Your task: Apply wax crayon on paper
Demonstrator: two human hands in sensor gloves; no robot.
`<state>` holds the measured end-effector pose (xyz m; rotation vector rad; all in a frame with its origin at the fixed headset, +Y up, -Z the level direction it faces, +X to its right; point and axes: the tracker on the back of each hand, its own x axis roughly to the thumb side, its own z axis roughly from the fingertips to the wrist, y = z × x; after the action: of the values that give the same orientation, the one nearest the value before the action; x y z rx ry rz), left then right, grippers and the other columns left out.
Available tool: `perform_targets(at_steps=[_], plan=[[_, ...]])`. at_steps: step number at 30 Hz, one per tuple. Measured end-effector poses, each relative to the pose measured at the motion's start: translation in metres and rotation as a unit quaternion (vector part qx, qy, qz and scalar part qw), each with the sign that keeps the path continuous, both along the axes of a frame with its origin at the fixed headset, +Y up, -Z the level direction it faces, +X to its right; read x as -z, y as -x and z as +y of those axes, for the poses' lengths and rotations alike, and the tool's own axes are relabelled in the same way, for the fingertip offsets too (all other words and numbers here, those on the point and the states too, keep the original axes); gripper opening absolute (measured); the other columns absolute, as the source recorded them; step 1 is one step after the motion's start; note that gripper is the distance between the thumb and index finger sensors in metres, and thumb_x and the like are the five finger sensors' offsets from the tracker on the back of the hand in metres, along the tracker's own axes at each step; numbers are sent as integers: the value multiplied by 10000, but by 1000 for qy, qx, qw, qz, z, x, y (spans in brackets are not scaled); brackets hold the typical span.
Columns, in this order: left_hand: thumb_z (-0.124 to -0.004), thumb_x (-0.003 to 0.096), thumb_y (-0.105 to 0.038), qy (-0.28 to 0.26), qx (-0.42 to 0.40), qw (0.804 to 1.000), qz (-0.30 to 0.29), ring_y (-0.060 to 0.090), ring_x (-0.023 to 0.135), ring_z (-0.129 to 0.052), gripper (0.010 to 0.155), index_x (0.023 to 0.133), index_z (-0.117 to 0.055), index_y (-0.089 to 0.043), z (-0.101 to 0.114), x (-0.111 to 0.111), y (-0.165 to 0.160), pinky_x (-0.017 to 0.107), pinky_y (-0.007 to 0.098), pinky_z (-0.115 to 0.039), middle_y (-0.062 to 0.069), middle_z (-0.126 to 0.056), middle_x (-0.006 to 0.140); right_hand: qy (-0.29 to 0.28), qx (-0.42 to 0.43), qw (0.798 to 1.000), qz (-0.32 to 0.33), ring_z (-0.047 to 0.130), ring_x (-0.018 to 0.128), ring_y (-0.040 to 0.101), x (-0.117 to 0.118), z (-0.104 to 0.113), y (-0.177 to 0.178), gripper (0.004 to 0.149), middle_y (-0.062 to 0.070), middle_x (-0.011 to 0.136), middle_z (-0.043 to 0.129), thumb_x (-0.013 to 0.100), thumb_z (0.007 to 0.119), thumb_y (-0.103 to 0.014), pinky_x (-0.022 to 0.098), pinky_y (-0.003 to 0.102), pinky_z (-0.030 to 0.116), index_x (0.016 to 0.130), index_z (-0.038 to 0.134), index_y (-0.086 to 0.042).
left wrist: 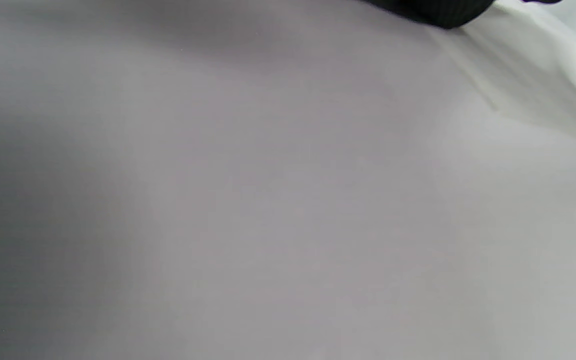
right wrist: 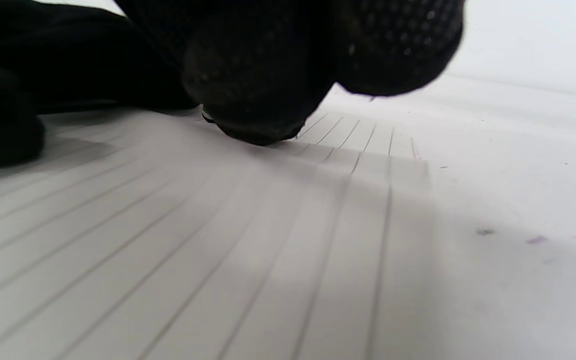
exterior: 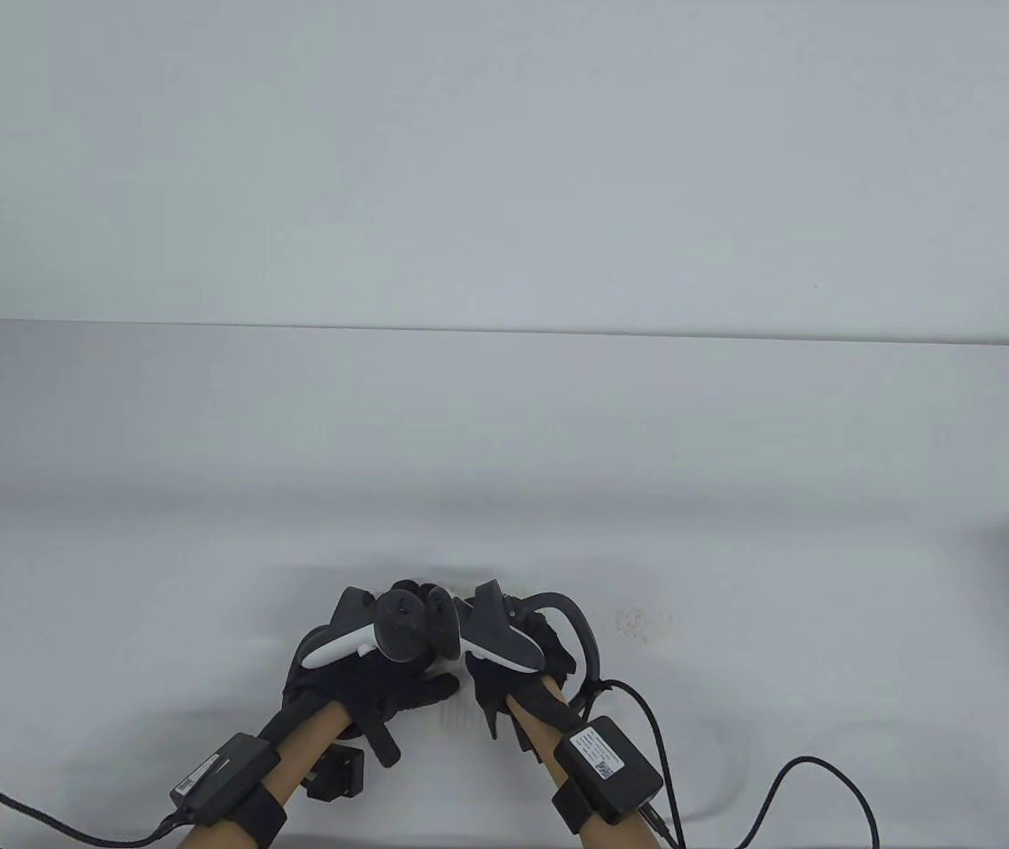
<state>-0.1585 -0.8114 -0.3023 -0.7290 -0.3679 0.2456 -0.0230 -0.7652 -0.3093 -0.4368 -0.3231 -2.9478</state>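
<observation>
Nearest, the left hand (exterior: 380,685) lies flat on the lined paper (right wrist: 228,240), fingers spread. Just beside it the right hand (exterior: 517,659) curls fingertips (right wrist: 258,85) onto the sheet; crayon unseen, its grip unclear. Beyond stretches the white worktop (exterior: 504,442).

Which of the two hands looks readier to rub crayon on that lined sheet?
The right hand, probably. In its wrist view its fingertips press down on the lined paper. No crayon shows clearly, though. The left hand lies beside it.
</observation>
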Motion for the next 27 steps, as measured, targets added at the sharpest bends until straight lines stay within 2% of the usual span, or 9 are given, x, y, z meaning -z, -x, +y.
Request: perform_targets(at_steps=[9, 12, 13, 14, 16, 27], plan=[[-514, 559, -627, 5, 9, 1000, -9, 176, 1059, 262, 797, 1071, 74, -462, 3, 2, 0, 723, 525, 177, -154, 226, 1125, 2, -16, 1000, 12, 939, 341, 81, -10, 3, 3, 397, 112, 672, 922, 527, 721, -269, 287, 299, 838, 889, 760, -112], [-443, 572, -618, -4, -12, 1000, 3, 190, 1095, 211, 721, 1115, 1, -449, 7, 2, 0, 724, 536, 169, -138, 163, 1168, 5, -15, 1000, 10, 939, 341, 82, -10, 4, 2, 396, 113, 673, 921, 527, 721, -268, 288, 300, 838, 888, 760, -113], [-460, 591, -590, -17, -7, 1000, 8, 192, 1107, 184, 697, 1120, -28, -451, 7, 2, -1, 732, 538, 156, -137, 134, 1178, 5, -15, 1000, 10, 939, 342, 81, -10, 4, 2, 396, 111, 673, 921, 527, 721, -269, 288, 299, 839, 889, 760, -113], [-493, 605, -567, -22, 16, 1000, 1, 185, 1107, 183, 702, 1106, -14, -461, 6, 1, -2, 736, 537, 152, -148, 140, 1171, 5, -15, 1000, 10, 939, 341, 81, -11, 4, 3, 396, 111, 672, 922, 527, 720, -268, 288, 299, 838, 888, 760, -110], [-469, 587, -596, -35, 43, 998, -12, 193, 1110, 179, 720, 1091, 28, -464, 8, 1, -4, 743, 548, 134, -140, 160, 1165, 4, -16, 1000, 12, 939, 340, 80, -11, 4, 3, 397, 114, 671, 921, 528, 720, -267, 286, 298, 839, 889, 759, -108], [-479, 576, -599, -39, 56, 998, -14, 209, 1118, 148, 724, 1088, 16, -468, 9, 1, -7, 755, 565, 95, -129, 142, 1169, 39, -15, 999, 34, 942, 338, 81, -28, 7, 5, 399, 115, 666, 925, 527, 722, -265, 284, 299, 840, 890, 757, -104]])
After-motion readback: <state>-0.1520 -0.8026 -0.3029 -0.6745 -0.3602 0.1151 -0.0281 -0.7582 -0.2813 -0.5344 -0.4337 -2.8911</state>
